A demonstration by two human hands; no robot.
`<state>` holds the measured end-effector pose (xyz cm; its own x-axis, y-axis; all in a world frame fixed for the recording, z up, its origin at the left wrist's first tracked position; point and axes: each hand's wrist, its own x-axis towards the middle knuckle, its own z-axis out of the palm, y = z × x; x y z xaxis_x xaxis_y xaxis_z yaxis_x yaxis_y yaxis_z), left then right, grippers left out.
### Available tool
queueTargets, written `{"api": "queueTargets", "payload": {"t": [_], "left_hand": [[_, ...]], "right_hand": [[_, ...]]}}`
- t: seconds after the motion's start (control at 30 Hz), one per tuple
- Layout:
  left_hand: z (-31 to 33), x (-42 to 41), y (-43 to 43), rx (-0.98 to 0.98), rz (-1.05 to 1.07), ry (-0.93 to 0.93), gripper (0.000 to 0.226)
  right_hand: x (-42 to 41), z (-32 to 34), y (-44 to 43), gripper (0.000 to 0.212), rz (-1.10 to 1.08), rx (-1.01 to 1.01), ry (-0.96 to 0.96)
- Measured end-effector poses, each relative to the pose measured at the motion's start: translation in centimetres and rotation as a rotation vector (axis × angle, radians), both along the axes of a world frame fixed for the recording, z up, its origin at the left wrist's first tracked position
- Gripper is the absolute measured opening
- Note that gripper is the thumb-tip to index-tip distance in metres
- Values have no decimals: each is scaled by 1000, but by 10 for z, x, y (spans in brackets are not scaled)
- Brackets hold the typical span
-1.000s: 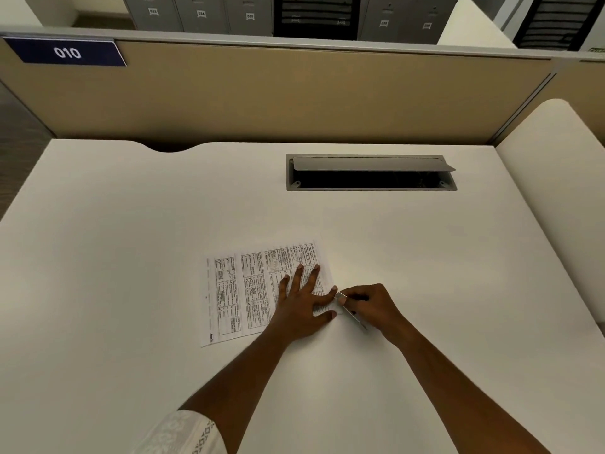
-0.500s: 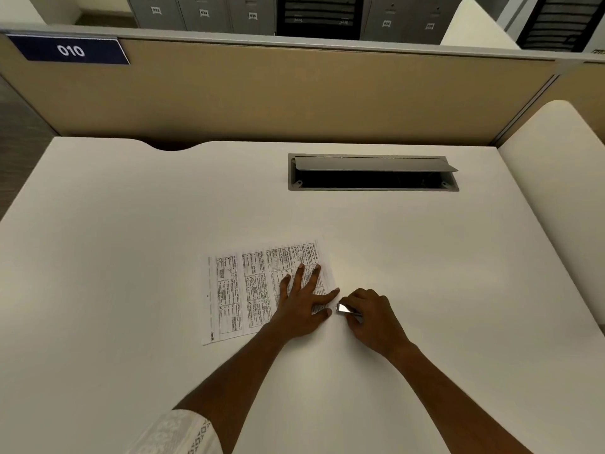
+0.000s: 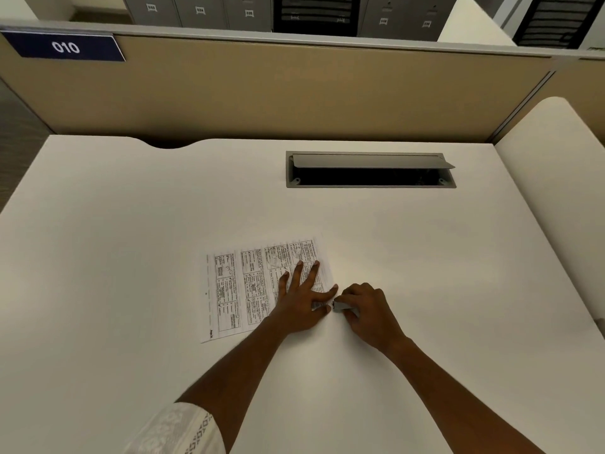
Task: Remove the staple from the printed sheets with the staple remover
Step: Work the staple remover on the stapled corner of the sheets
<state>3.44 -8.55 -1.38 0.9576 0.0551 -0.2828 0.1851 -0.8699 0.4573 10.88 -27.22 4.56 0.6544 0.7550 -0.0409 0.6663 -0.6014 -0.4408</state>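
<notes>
Office cubicle: white desk [image 3: 131, 257] with a flip-lid cable hatch [image 3: 370, 160], tan partition [image 3: 294, 93] carrying a blue plate [image 3: 65, 46] (reads 010), numbered grey filing cabinets [image 3: 196, 11] behind it, neighbouring desk [image 3: 556, 191] alongside.

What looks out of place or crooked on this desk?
Only small things: the sheets lie slightly askew to the desk edge, and the cable hatch lid at the back stands propped open. Nothing looks spilled or torn.

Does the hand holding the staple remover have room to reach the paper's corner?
Probably yes. The left hand presses the printed sheets flat, thumb and forefinger spread, leaving that corner open between them. The right hand holds the staple remover right at that edge.
</notes>
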Motion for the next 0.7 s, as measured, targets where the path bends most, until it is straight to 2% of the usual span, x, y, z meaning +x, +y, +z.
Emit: {"api": "queueTargets", "payload": {"t": [0.23, 0.4, 0.47, 0.6, 0.7], "left_hand": [[-2, 0, 0, 15, -8, 5, 48], [0, -1, -1, 24, -8, 5, 48], [1, -1, -1, 18, -8, 8, 48], [1, 0, -1, 2, -3, 19, 48], [-1, 0, 0, -5, -4, 21, 49]], "right_hand": [[-9, -7, -6, 24, 61, 93, -154], [-9, -9, -6, 24, 118, 81, -230], [-9, -9, -7, 23, 77, 96, -208], [-4, -7, -7, 24, -124, 128, -13], [0, -5, -7, 21, -98, 68, 43]]}}
